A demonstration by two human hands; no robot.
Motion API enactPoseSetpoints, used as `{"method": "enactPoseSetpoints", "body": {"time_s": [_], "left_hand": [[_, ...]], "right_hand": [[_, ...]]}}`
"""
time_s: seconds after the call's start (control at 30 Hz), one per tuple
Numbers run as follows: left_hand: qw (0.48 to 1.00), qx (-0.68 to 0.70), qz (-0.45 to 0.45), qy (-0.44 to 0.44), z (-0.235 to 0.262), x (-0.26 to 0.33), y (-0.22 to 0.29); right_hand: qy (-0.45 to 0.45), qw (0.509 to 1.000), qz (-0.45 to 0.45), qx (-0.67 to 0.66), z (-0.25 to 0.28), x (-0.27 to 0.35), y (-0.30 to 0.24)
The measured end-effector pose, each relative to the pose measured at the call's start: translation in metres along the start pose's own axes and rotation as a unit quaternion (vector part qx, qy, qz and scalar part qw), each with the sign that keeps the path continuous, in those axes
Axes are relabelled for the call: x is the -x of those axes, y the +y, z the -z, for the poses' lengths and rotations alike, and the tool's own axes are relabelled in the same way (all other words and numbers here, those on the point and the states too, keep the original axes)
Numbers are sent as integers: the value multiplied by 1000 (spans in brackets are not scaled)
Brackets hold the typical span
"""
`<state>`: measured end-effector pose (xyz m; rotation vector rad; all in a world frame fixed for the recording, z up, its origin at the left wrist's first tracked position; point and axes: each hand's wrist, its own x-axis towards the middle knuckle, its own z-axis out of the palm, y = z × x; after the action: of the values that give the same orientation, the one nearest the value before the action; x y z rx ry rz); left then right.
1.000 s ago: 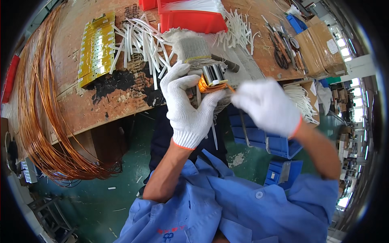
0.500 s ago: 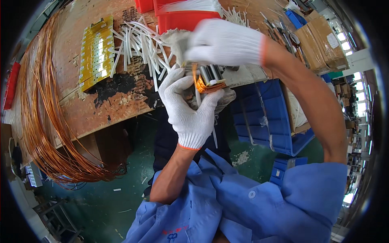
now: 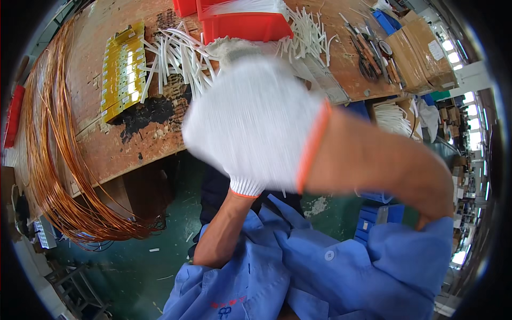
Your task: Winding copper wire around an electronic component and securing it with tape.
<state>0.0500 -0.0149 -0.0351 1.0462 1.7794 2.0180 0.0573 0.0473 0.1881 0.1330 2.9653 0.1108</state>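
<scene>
My right hand [image 3: 256, 120], in a white knit glove with an orange cuff, is raised over the table edge and smeared by motion. Its fingers cannot be made out. Beneath it, only the wrist end of my gloved left hand [image 3: 245, 185] shows, so that hand's fingers are hidden. The wound copper coil with dark cylinders, which lay in the left hand half a second ago, is also out of sight behind the right glove. A grey cloth [image 3: 234, 48] lies on the table just beyond my hands.
White tubes [image 3: 184, 58] lie heaped beside a yellow slotted plate [image 3: 124, 72]. A red bin [image 3: 248, 28] stands behind. Long copper wire [image 3: 58, 138] hangs over the left table edge. At the right are scissors [image 3: 368, 69], other hand tools and a cardboard box [image 3: 424, 53].
My right hand has swung down and nearer, from beyond the coil to in front of it, and now covers the coil and most of my left hand. The left forearm has barely moved.
</scene>
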Motion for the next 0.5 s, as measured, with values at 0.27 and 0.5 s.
{"method": "enactPoseSetpoints", "body": {"time_s": [0.27, 0.5], "left_hand": [[986, -91, -128, 58, 20, -31, 20], [988, -22, -153, 21, 19, -30, 11]], "right_hand": [[11, 901, -101, -422, -83, 56, 106], [68, 997, -14, 19, -56, 84, -35]]}}
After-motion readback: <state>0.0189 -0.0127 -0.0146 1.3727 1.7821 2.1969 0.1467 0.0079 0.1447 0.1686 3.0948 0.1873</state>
